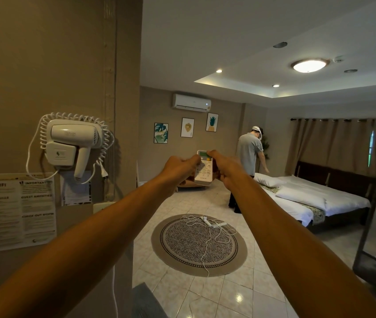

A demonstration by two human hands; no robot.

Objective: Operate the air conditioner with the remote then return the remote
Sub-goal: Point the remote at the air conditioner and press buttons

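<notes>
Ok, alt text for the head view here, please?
Both hands, left hand and right hand, hold a white remote out toward a wall-mounted air conditioner. Another person bends over a bed at right.

The remote [203, 169] is white with a green screen and one yellow button. On the far wall hangs a white air conditioner [191, 101]. A round beige rug [182, 244] with a black-and-white speckled centre lies on pale glossy tiles [228, 292].
</notes>
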